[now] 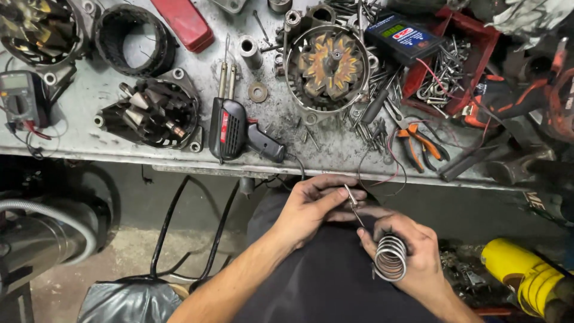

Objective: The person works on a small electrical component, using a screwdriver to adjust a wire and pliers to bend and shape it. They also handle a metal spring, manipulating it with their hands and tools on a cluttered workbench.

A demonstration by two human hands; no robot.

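Head cam, looking down over the lap. Left hand [311,206] sits just below the table [78,134] edge, fingers curled, thumb and forefinger pinched on the top end of a thin metal rod [353,204]. Grip closed on the rod. The rod slants down and to the right, toward the right hand [412,254].

Right hand is lower, over dark trousers, wrapped around a coil [390,258] of silvery wire, approx a stack of round loops w/ the open end facing the cam. Grip closed on the coil; thumb lies along the top, near the rod's lower tip. Can't tell whether rod and coil are one piece or just touching. Hands are close, nearly meeting at the rod.

Up on the table, directly above the hands: a black soldering gun [236,128] w/ red label, its tip pointing away, handle near the edge. Left of it a rotor [149,113] in a housing, lying on its side. Far left a multimeter [21,96] w/ leads. Top left a black ring [134,39], beside it a red case [182,23]. Centre top a round stator [327,64] w/ copper windings. Right of that a dark tester [403,36] w/ a small screen, then a red tray [451,66] full of screws. Orange-handled pliers [421,143] lie near the table edge, red wire looping by them. A washer [258,92] sits betw gun and stator.

Lower right, off the table, a yellow tool [520,275]. Lower left, black cables [173,233] hang to the floor.
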